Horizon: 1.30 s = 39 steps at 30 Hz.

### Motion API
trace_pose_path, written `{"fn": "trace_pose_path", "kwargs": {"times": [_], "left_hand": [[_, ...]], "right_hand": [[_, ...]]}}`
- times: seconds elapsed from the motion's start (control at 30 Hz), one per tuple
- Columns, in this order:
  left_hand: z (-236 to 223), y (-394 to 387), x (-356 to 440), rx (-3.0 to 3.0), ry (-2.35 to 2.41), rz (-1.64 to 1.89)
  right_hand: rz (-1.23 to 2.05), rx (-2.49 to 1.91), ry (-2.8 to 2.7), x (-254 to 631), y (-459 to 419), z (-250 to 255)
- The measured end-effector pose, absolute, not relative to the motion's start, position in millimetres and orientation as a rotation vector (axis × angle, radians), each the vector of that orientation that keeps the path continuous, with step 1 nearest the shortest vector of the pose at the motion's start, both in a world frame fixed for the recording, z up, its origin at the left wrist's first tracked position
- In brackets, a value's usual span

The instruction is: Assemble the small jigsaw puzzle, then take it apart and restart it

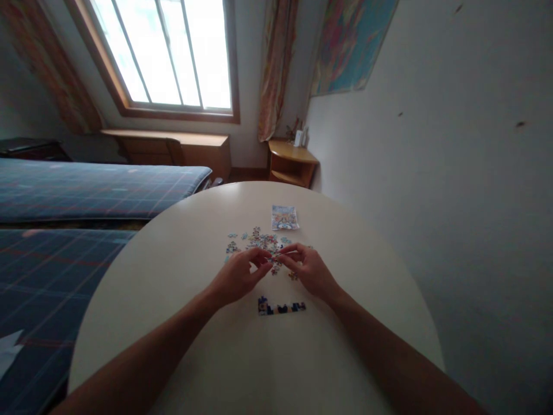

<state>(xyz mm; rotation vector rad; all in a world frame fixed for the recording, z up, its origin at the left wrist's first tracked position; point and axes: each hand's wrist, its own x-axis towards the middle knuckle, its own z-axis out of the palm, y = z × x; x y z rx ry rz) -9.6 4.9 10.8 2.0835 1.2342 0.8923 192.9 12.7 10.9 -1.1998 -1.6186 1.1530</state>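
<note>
Over the heap of loose jigsaw pieces (259,237), my left hand (242,273) and my right hand (310,270) meet fingertip to fingertip. Each hand is closed in a pinch, with small jigsaw pieces (275,257) between the fingertips. Their exact number and print are too small to tell. Nearer to me lies a joined strip of dark blue puzzle pieces (281,309), with a taller part at its left end. Beyond the heap a printed picture sheet (284,218) lies flat. My hands hide part of the heap.
Everything lies on a round, cream-coloured table (207,351). Beds with plaid covers (86,187) stand to the left, and a white wall (453,202) runs along the right. A wooden corner shelf (294,153) and a desk (207,141) stand behind, below the window.
</note>
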Motion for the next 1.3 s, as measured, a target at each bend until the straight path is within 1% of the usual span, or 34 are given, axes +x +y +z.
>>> {"fn": "trace_pose_path", "kwargs": {"times": [0.07,0.17,0.47,0.67,0.77,0.97,1.07,1.2,1.3], "left_hand": [[13,4,-7,1.996,1.225,0.913],[15,5,-7,1.897,1.216,0.921],[14,7,-8,1.762,1.186,0.929],[13,11,-13,1.671,1.092,0.825],[16,13,-22,1.803,1.123,0.713],[21,13,-45,2.264,1.395,0.526],[17,10,-52,2.462,1.395,0.441],[10,9,-57,2.481,1.402,0.208],[7,14,-62,2.496,1.384,0.190]], "right_hand": [[1.195,-1.184,-1.579,185,9,9],[1.171,-1.162,-1.564,182,7,8],[1.121,-1.113,-1.750,186,6,14],[1.043,-1.100,-1.850,187,5,14],[0.929,-1.131,-1.940,185,4,11],[0.648,-1.117,-2.201,178,3,2],[0.576,-1.084,-2.292,176,4,-1],[0.515,-1.068,-2.337,175,4,-4],[0.497,-1.076,-2.352,174,4,-5]]}}
